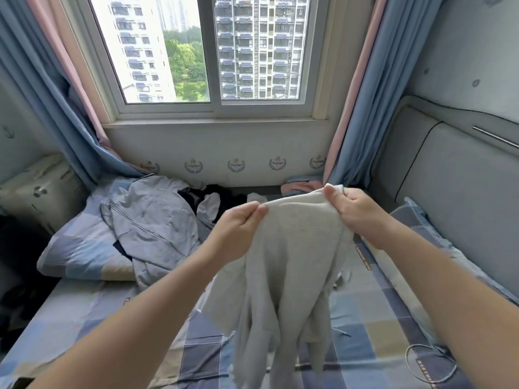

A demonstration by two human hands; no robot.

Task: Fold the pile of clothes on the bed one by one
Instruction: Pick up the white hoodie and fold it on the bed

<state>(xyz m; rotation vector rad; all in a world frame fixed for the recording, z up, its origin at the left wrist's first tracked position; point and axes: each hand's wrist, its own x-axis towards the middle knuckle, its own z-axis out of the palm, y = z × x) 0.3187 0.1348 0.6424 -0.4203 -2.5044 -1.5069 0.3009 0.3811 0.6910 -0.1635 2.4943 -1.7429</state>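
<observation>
**Grey garment held up, not yet laid flat**

My left hand and right hand each pinch the top edge of a pale grey garment, thumbs over curled fingers. It hangs bunched in the air above the bed, and its lower folds look close to the sheet.

My grips sit near each other, so the cloth sags in twisted folds. If I lay it down like this, I expect creases or a sleeve trapped underneath. A loose pinch could also drop one corner. A thin cord loop lies on the sheet near my right arm and might snag the hem.

The sheet is checked in blue, grey and tan. The remaining pile, topped by a blue-grey jacket, rests on a pillow to the left. Beyond are a window, blue curtains and a padded headboard.
</observation>
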